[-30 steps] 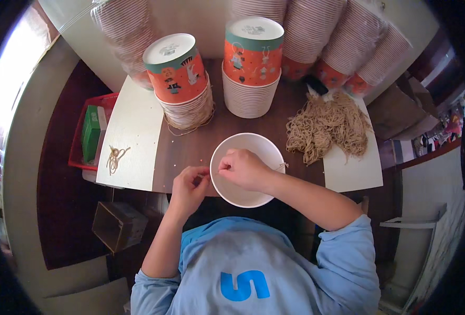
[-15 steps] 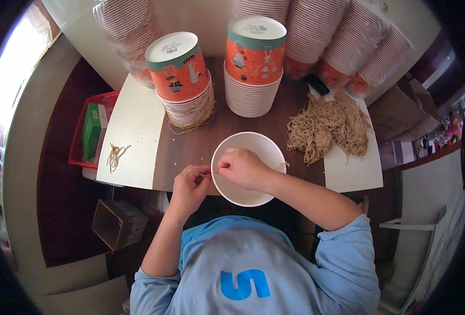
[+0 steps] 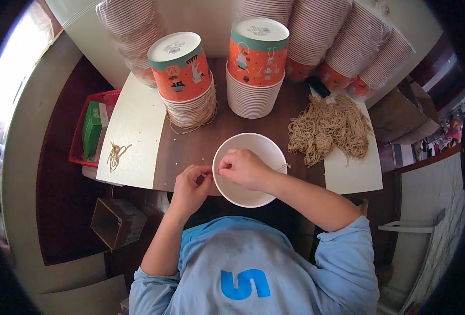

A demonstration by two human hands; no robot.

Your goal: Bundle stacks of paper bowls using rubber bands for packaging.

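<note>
A white paper bucket (image 3: 251,197) stands mouth up in front of me, close to the table's front edge. My right hand (image 3: 245,169) reaches inside it, with thumb and forefinger pinched at the left wall on what looks like the thin end of a cord. Outside that same wall, my left hand (image 3: 191,188) presses its bent fingers against the rim; whatever it pinches is too small to make out. A short beige cord end (image 3: 285,166) shows at the bucket's right rim, partly behind my right wrist.
Two stacks of upturned orange-and-green buckets (image 3: 180,79) (image 3: 257,63) stand behind, the left one wound with cord. A heap of beige cord (image 3: 327,128) lies right, a small cord bundle (image 3: 118,156) left. Wrapped bucket stacks (image 3: 319,31) line the back. A red crate (image 3: 77,142) sits left.
Both hands keep their places at the bucket's left wall. The whole view has shifted very slightly; nothing has been let go or taken up.
</note>
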